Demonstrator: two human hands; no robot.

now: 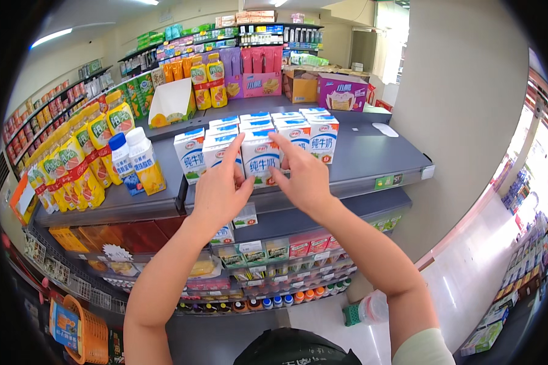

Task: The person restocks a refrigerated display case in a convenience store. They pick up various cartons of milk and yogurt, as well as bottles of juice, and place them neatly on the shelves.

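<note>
Several white and blue milk cartons stand in rows on the top grey shelf (360,146). Both of my hands are at a front milk carton (261,160) near the middle. My left hand (221,187) has its index fingertip at the carton's upper left edge, the thumb at its lower left. On the other side, my right hand (303,175) has fingertips at the upper right edge and its thumb near the right side. Another milk carton (191,157) stands at the row's left end, and one more (323,139) at the right end.
Yellow juice bottles (77,169) and two small yogurt bottles (144,162) stand to the left. Behind are an open white display box (171,105) and a purple snack box (342,92). A wall (456,114) bounds the right. An orange basket (91,333) is at lower left.
</note>
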